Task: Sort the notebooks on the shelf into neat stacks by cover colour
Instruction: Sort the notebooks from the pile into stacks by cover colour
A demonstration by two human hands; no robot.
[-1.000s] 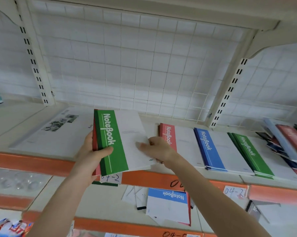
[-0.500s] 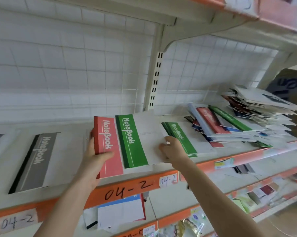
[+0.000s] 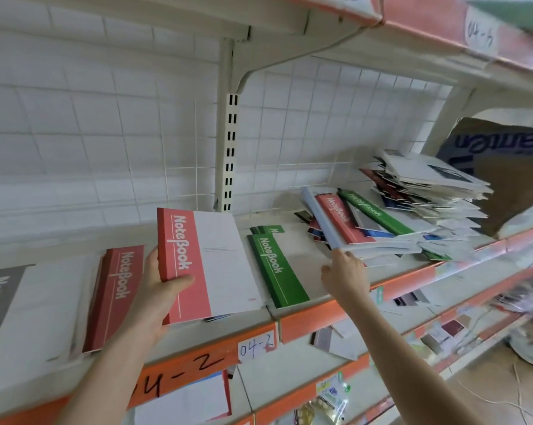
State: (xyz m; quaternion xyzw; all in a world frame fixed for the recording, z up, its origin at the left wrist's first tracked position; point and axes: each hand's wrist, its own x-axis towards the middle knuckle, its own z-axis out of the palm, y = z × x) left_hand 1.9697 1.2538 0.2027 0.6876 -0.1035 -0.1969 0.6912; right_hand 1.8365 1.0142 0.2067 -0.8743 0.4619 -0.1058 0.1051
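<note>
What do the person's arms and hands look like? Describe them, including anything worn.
The left hand and right hand are bare, with no gloves, and no ring or bracelet shows. The left forearm and right forearm are uncovered down to the frame's lower edge. No sleeve, watch or band is in view, and no markings show.

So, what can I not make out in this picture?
Head view: grey-banded white notebook, cut off by the left edge.
Head view: lower covers of the messy notebook pile, hidden by those above.
Head view: right hand seen from behind; whether its grip holds anything is unclear.
</note>
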